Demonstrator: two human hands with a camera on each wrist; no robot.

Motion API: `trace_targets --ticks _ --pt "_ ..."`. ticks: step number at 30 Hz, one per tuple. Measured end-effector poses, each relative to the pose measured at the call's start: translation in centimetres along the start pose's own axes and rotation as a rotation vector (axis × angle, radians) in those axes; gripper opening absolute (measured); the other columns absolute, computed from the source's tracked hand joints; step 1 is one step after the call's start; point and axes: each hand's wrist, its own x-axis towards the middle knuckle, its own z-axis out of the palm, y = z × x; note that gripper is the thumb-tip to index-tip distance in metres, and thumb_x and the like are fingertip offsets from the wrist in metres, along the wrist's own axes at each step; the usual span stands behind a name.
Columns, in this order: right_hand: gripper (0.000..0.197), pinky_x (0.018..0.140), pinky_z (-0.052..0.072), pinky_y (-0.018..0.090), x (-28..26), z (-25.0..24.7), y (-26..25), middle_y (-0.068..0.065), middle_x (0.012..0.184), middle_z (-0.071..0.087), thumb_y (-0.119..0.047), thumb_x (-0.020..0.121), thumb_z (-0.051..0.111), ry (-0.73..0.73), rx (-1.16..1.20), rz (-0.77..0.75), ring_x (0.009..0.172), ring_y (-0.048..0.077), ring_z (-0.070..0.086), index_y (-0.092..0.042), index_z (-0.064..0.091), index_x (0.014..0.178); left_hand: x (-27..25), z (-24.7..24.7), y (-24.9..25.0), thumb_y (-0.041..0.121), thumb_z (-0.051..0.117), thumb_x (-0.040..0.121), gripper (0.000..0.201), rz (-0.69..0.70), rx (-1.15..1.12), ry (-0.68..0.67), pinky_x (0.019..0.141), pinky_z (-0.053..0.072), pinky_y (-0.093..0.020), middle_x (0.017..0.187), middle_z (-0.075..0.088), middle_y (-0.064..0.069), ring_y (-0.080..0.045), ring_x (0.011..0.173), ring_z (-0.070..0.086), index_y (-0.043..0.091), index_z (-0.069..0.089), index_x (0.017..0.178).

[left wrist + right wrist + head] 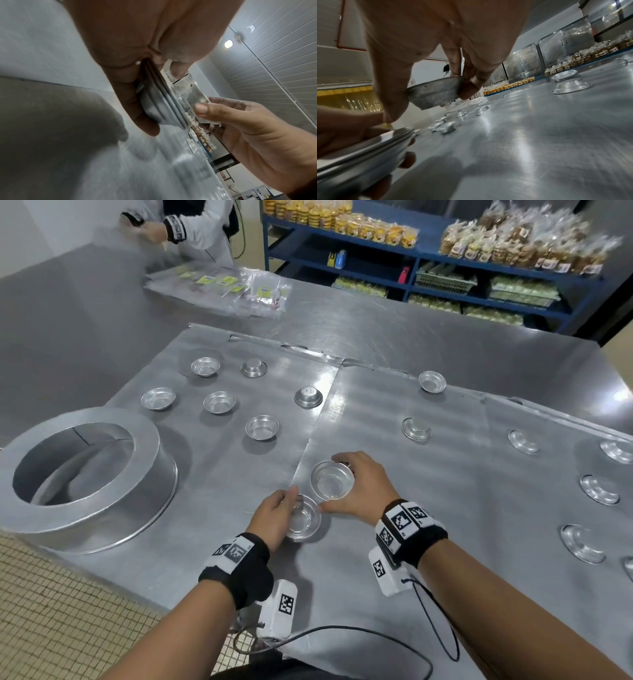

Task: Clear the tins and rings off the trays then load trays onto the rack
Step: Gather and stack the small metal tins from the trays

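Both hands meet low over the near tray [219,487], the left hand [274,517] cupping a nested stack of tins [303,518] while the right hand [359,484] pinches one tin [331,480] just above, likely to nest it, with bare tray beside them.

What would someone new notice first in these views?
Probably the two hands near the front edge of the trays: the left hand holds a short stack of small tins, and the right hand holds a single tin just above it. Next, the big metal ring on the left tray, with loose tins scattered across both trays, some upside down.
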Motion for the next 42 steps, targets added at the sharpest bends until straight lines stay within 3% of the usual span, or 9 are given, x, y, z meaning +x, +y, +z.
trace_targets --ticks 5,14,19,23,26,31,34,39,42 --pt "0.097 0.097 0.046 0.026 -2.2 0.3 -0.5 -0.010 0.116 0.054 -0.053 0.040 0.093 -0.013 -0.023 -0.029 0.108 0.010 0.056 -0.025 0.056 0.125 0.0 0.7 1.2 0.077 0.058 0.069 0.075 0.012 -0.013 -0.104 0.093 0.052 -0.040 0.100 0.076 -0.005 -0.023 0.097 0.071 0.011 0.071 0.102" --pt "0.099 0.096 0.042 0.019 -5.2 1.0 -0.8 -0.009 0.118 0.052 -0.055 0.045 0.093 -0.017 -0.013 -0.014 0.107 0.008 0.054 -0.022 0.055 0.130 -0.1 2.6 2.0 0.018 0.075 0.077 0.033 -0.007 0.068 -0.301 0.079 0.057 -0.048 0.099 0.071 -0.016 -0.032 0.088 0.070 0.010 0.062 0.106" --pt "0.098 0.098 0.039 0.025 -6.7 1.5 -0.4 -0.005 0.119 0.054 -0.057 0.047 0.092 0.016 -0.038 -0.003 0.111 0.013 0.048 -0.020 0.056 0.129 0.1 3.4 1.9 0.013 0.066 0.067 0.036 -0.003 0.087 -0.411 0.086 0.055 -0.052 0.095 0.069 -0.014 -0.030 0.088 0.067 0.016 0.061 0.102" --pt "0.102 0.102 0.039 0.029 -7.9 1.7 0.5 -0.001 0.121 0.057 -0.059 0.046 0.092 0.063 -0.049 0.014 0.112 0.017 0.051 -0.015 0.057 0.131 0.3 4.2 1.9 -0.006 0.061 0.084 0.029 0.009 0.158 -0.471 0.090 0.055 -0.055 0.101 0.068 -0.018 -0.033 0.094 0.067 0.016 0.061 0.103" --pt "0.103 0.102 0.041 0.033 -8.7 1.1 1.7 0.002 0.121 0.057 -0.056 0.044 0.093 0.059 -0.042 0.039 0.112 0.018 0.054 -0.014 0.057 0.132 0.2 5.5 2.1 0.005 0.064 0.076 0.033 0.018 0.186 -0.509 0.088 0.056 -0.057 0.103 0.069 -0.019 -0.038 0.099 0.068 0.016 0.062 0.107" --pt "0.095 0.077 0.036 0.004 -10.7 -2.3 5.3 0.002 0.118 0.055 -0.025 0.049 0.098 -0.001 -0.015 0.148 0.092 0.011 0.055 -0.012 0.056 0.134 -0.1 9.0 2.3 0.010 0.060 0.063 0.042 0.018 0.215 -0.545 0.080 0.057 -0.060 0.097 0.069 -0.017 -0.032 0.087 0.066 0.015 0.062 0.105" --pt "0.078 0.068 0.035 0.005 -11.8 -5.1 8.2 0.007 0.116 0.060 -0.020 0.060 0.092 -0.005 -0.113 0.236 0.085 0.015 0.055 -0.010 0.059 0.129 -0.5 11.8 2.5 0.011 0.060 0.062 0.042 0.018 0.231 -0.568 0.082 0.055 -0.057 0.091 0.066 -0.011 -0.027 0.083 0.063 0.014 0.062 0.104" --pt "0.059 0.090 0.039 0.020 -14.0 -10.3 13.8 0.007 0.122 0.060 -0.022 0.076 0.080 0.008 -0.228 0.397 0.105 0.020 0.056 -0.010 0.058 0.130 -2.0 17.3 3.5 0.010 0.059 0.063 0.035 -0.009 0.223 -0.608 0.077 0.054 -0.046 0.087 0.065 -0.009 -0.026 0.079 0.061 0.022 0.062 0.096" --pt "0.056 0.099 0.039 0.028 -15.1 -13.4 17.7 0.008 0.125 0.059 -0.025 0.080 0.074 0.026 -0.296 0.492 0.117 0.024 0.053 -0.011 0.056 0.132 -2.7 21.0 3.7 0.011 0.059 0.063 0.037 -0.017 0.241 -0.628 0.080 0.057 -0.049 0.091 0.066 -0.009 -0.026 0.082 0.063 0.024 0.062 0.098"
